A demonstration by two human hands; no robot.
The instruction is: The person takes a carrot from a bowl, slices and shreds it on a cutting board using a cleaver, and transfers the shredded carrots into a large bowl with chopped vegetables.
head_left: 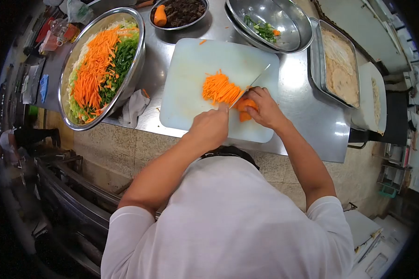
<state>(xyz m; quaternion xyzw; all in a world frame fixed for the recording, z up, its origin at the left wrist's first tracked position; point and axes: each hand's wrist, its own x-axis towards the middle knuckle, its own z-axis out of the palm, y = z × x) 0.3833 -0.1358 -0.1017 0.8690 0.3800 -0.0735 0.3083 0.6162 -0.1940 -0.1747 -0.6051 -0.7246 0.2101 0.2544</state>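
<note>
Steel worktop (300,107): spans upper frame
Left hand (210,126): grip closed round the knife (260,76)
Right hand (265,108): grip clamped on carrot pieces (245,116), frame centre
Cutting: seemingly mid-slicing; another stroke needs them steady
Carrot shreds (219,89): heaped left of knife

No words, labels, brand names, numbers or signs can be read anywhere in the head camera's view, near or far.

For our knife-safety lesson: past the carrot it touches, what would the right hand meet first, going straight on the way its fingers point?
Most likely the knife blade, which slants just ahead of the right hand; the gap is hard to judge.
</note>
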